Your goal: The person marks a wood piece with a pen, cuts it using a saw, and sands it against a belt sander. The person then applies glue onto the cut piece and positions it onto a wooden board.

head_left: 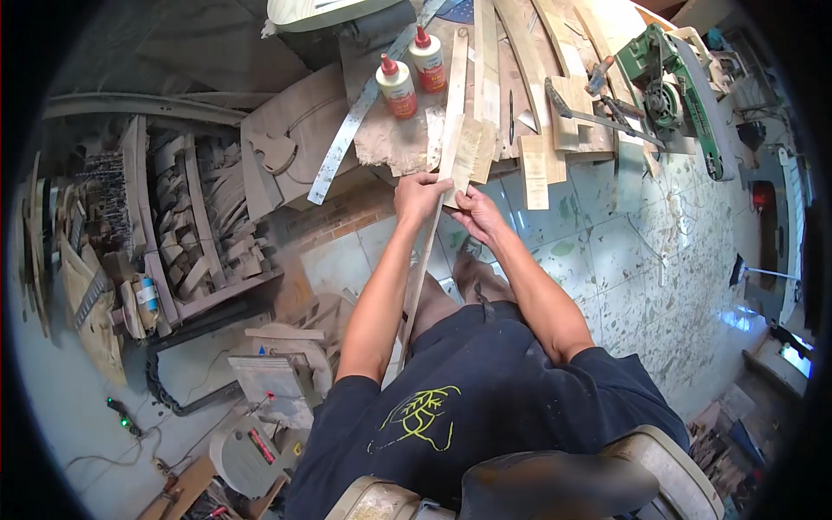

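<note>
My left hand (pixel 420 198) is closed around a long, narrow wooden strip (pixel 452 113), which runs from the workbench back past my legs. Close beside it, my right hand (pixel 479 212) pinches the near end of a tan, rough-edged piece (pixel 472 149). That piece lies against the strip; I cannot tell whether it is paper or thin wood. Beyond my hands, two glue bottles (pixel 398 88) with red caps stand upright on the workbench (pixel 381 143). A long metal ruler (pixel 347 139) lies slanted to their left, over the bench edge.
A green belt sander (pixel 672 95) stands at the right of the bench, near a bar clamp (pixel 598 117). Several wooden strips (pixel 524 65) lie across the bench, some overhanging its edge. A rack of wood offcuts (pixel 195 208) is at the left. The tiled floor (pixel 598 260) is speckled.
</note>
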